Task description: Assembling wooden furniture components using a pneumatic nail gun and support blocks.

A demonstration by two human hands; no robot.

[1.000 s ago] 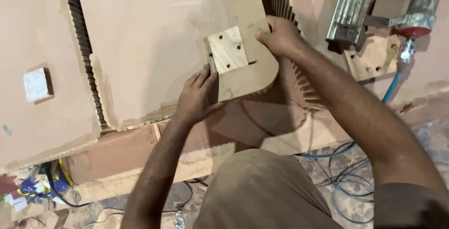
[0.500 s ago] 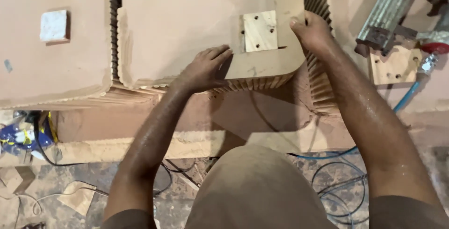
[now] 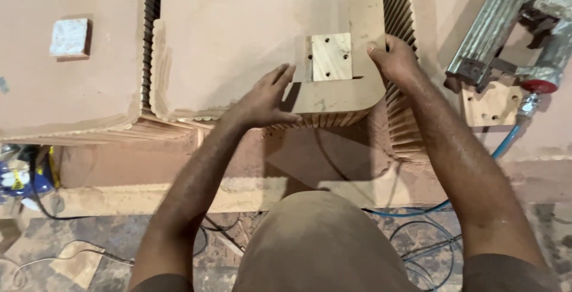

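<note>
Curved fibreboard template [image 3: 357, 92] on the ribbed board stack [image 3: 238, 42], under both hands.
Left hand [image 3: 265, 95] lies open and flat at its 9 o'clock; pale plywood square [image 3: 331, 57] sits on top; right hand [image 3: 396, 59] pinches its 3 o'clock edge.

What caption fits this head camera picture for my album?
Two hands, left hand and right hand, steady a curved fibreboard piece bearing a small plywood block.
</note>
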